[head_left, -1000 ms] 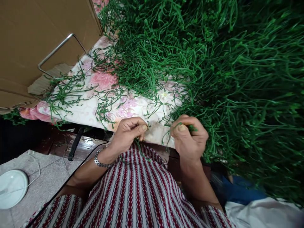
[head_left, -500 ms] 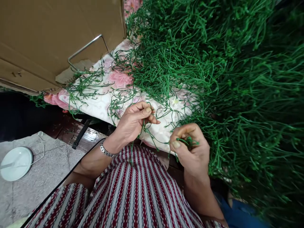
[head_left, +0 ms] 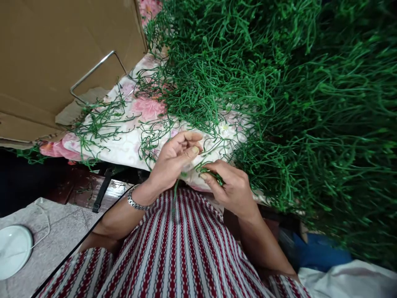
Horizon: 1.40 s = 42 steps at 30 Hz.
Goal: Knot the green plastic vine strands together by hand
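My left hand (head_left: pixel 173 159), with a metal watch band at the wrist, is above the floral cloth (head_left: pixel 124 147), its fingers curled and thumb near the index finger. A green stem (head_left: pixel 175 192) hangs below its palm; whether the fingers grip it is unclear. Close by on the right, my right hand (head_left: pixel 229 184) pinches small green stems (head_left: pixel 217 177) between thumb and fingers. Beyond both hands lies a large heap of green plastic-looking stems (head_left: pixel 201 91), reaching over the right side. Looser stems (head_left: pixel 102 120) are scattered on the cloth at the left.
A large cardboard box (head_left: pixel 62 49) with a bent metal wire frame (head_left: pixel 93 72) before it stands at the upper left. A white round object (head_left: pixel 14 252) with a cord is low on the left. Blue (head_left: pixel 322 252) and white fabric lies at the lower right.
My right hand has moved left, closer to my left hand, and turned palm downward with its stems. The left hand's fingers have loosened somewhat. The whole view has shifted slightly.
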{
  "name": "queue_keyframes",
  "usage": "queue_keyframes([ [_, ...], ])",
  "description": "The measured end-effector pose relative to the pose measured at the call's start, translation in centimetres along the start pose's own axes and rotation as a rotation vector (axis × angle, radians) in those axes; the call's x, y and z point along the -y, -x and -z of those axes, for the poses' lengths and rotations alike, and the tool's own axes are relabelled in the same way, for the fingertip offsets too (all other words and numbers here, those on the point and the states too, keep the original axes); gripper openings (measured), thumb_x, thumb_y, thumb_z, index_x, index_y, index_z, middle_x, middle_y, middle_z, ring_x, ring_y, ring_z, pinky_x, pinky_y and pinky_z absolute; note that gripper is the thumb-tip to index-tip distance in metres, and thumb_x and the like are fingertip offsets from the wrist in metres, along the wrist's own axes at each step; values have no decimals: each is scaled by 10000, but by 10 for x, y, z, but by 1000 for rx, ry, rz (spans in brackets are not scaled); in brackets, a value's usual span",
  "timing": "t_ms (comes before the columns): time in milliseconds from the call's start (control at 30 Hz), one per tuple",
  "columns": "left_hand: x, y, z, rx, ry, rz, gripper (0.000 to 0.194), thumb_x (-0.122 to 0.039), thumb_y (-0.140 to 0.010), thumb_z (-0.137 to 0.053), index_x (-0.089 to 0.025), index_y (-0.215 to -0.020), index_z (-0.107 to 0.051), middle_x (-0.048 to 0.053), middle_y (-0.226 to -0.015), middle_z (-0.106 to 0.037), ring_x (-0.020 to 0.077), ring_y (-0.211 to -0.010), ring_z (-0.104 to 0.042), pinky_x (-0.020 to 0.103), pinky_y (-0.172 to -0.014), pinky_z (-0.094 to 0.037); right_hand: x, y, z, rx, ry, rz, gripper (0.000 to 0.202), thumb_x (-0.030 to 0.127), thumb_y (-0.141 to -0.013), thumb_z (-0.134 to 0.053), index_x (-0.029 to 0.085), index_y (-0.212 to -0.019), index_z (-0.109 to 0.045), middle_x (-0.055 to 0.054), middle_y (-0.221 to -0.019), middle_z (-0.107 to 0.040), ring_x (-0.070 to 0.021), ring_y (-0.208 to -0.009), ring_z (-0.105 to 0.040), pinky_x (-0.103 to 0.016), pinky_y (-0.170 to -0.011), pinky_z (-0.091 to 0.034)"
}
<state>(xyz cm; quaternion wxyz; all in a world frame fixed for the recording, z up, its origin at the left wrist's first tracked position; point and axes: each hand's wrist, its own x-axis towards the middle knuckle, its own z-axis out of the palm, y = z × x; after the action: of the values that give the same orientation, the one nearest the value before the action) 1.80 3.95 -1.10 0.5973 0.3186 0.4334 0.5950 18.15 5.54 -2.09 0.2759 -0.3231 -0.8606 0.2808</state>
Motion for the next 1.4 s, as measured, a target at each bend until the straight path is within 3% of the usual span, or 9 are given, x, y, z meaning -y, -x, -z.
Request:
queue_keyframes([
  [167, 13, 18, 13, 174, -135, 133, 175, -278, -741, -654, -144, -848, -617, -1, -721, -565, 84, -632, -507, 189, -590, -407, 4, 0, -1, -80, -46, 35, 95, 210, -838, -543, 177, -923, -570, -28, -753, -603, -126, -681, -563, -234, -609, -431],
  [267, 16, 24, 15, 122, -203, 34, 99, -244, -762, -628, -148, -780, -622, -19, -650, -546, 66, -563, -469, 178, -538, -375, 6, 0, -2, -54, -27, 42, 105, 204, -838, -545, 169, -935, -564, -35, -788, -617, -124, -708, -573, -231, -629, -433],
  [400, 7, 25, 16, 140, -546, -118, 102, -204, -797, -564, -147, -722, -603, -9, -646, -563, 86, -605, -494, 191, -578, -382, 6, 0, -1, 11, -9, 46, 119, 217, -846, -524, 161, -945, -557, -36, -787, -612, -131, -724, -572, -243, -649, -435],
  [500, -2, 23, 20, 252, -791, -144, 91, -168, -796, -528, -146, -718, -569, -20, -622, -534, 83, -574, -458, 194, -547, -342, 7, 1, 0, 71, -1, 58, 115, 216, -859, -488, 160, -941, -546, -42, -798, -607, -136, -723, -560, -254, -648, -432],
  [600, -6, 18, 25, 415, -901, -92, 213, -150, -788, -502, -145, -581, -455, -51, -525, -379, 66, -513, -353, 199, -494, -247, 8, 1, 2, 143, 24, 65, 112, 188, -863, -455, 157, -945, -524, -49, -814, -598, -138, -724, -542, -258, -647, -422],
  [733, -7, 13, 29, 615, -813, 14, 332, -233, -815, -484, -151, -525, -346, -54, -532, -252, 64, -510, -270, 209, -483, -206, 7, -1, 8, 271, -8, 90, 100, 195, -871, -441, 156, -941, -502, -47, -813, -590, -132, -708, -533, -250, -645, -417],
  [1000, -3, 5, 32, 722, -571, 127, 400, -408, -831, -470, -161, -535, -360, -51, -521, -255, 66, -485, -225, 216, -445, -195, 0, -9, 13, 306, -75, 236, 118, 241, -889, -452, 157, -896, -535, -9, -709, -585, -92, -636, -519, -207, -584, -384],
  [1233, -4, 3, 33, 765, -723, 134, 349, -280, -854, -397, -170, -541, -289, -52, -534, -221, 70, -493, -227, 226, -465, -183, -1, -10, 11, 191, 210, 375, 133, 160, -796, -482, 188, -672, -520, 22, -575, -470, -105, -565, -432, -240, -608, -376],
  [1400, -7, 0, 34, 805, -819, 111, 290, -309, -863, -403, -155, -617, -419, -45, -569, -335, 76, -527, -313, 213, -496, -247, 0, -10, 10, 273, 235, 290, 158, 229, -847, -432, 183, -717, -509, 17, -576, -474, -106, -544, -425, -236, -555, -350],
])
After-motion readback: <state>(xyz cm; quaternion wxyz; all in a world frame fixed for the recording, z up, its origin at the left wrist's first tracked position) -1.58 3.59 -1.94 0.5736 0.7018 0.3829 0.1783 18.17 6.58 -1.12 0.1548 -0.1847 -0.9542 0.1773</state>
